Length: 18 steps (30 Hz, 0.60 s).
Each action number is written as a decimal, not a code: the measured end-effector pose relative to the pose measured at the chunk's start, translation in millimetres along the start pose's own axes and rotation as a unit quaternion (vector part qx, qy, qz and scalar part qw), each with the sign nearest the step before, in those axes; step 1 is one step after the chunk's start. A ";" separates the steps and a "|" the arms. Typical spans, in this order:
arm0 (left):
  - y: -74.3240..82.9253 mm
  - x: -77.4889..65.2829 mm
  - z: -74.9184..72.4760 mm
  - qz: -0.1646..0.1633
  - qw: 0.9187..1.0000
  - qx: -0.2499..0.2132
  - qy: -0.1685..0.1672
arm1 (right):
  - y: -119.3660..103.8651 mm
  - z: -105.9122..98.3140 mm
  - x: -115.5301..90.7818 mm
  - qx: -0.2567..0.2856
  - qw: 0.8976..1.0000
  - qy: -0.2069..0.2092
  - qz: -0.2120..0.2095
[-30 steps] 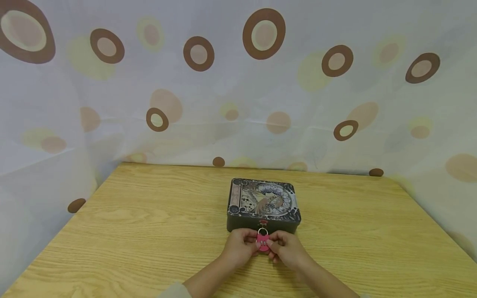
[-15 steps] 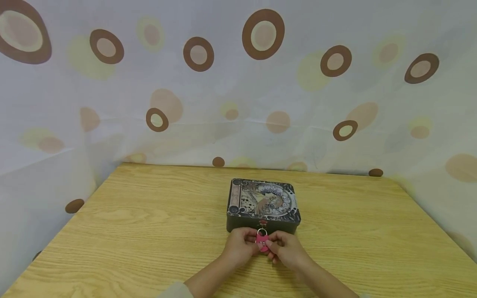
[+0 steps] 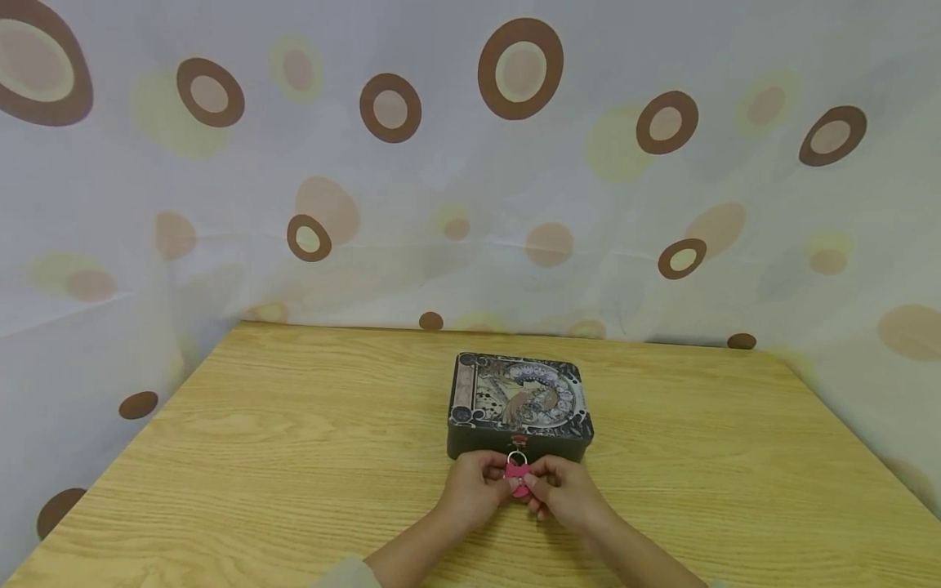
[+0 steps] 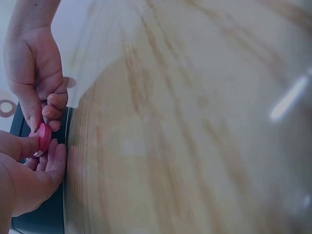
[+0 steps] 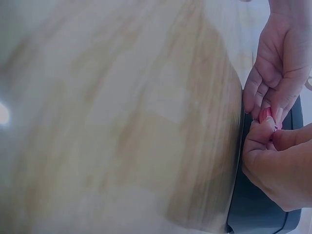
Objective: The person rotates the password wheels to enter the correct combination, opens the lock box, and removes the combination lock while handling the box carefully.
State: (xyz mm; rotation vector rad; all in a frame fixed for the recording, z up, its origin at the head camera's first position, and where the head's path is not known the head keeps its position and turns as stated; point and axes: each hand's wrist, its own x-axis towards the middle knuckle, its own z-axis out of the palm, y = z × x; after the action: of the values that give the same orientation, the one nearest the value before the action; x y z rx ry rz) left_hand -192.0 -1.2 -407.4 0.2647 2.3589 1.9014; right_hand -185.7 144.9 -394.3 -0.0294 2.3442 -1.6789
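Observation:
A pink combination padlock (image 3: pixel 517 480) hangs by its silvery shackle at the red clasp (image 3: pixel 519 440) on the front of a dark tin box (image 3: pixel 522 396) with an ornate picture lid. My left hand (image 3: pixel 470 492) pinches the padlock's left side, its thumb across the front. From the right, my right hand (image 3: pixel 569 494) pinches the other side, thumb at the dials. In the left wrist view the padlock (image 4: pixel 44 138) shows edge-on between both hands. The right wrist view has most of the padlock (image 5: pixel 265 114) hidden behind fingers.
The box stands on a wood-grain table (image 3: pixel 294 441), its front towards me. Behind and at both sides hangs a pale curtain (image 3: pixel 456 180) printed with brown and yellow circles.
Both hands stay at the padlock with only slight finger and thumb shifts over its front. The box has not moved. The curtain at the left has shifted a little.

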 end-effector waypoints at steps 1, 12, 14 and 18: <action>-0.1 0.0 0.0 0.001 1.000 0.001 0.001 | -0.1 0.1 0.0 0.000 1.000 0.001 0.001; 3.1 -1.8 -3.5 0.008 1.000 0.009 -0.013 | 0.3 1.2 0.1 -0.004 1.000 0.009 0.008; 3.7 -1.9 -3.9 0.006 1.000 0.010 -0.016 | 0.2 1.1 -0.1 -0.002 1.000 0.010 0.006; 3.8 -1.7 -4.3 0.003 1.000 0.009 -0.020 | -0.2 1.0 -0.6 0.002 1.000 0.010 0.006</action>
State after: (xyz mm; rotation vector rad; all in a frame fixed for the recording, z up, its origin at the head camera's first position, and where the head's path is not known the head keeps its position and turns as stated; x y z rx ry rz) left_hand -190.9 -4.8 -402.8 0.3100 2.3537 1.8590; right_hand -184.9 144.0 -394.2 0.0010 2.3500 -1.6863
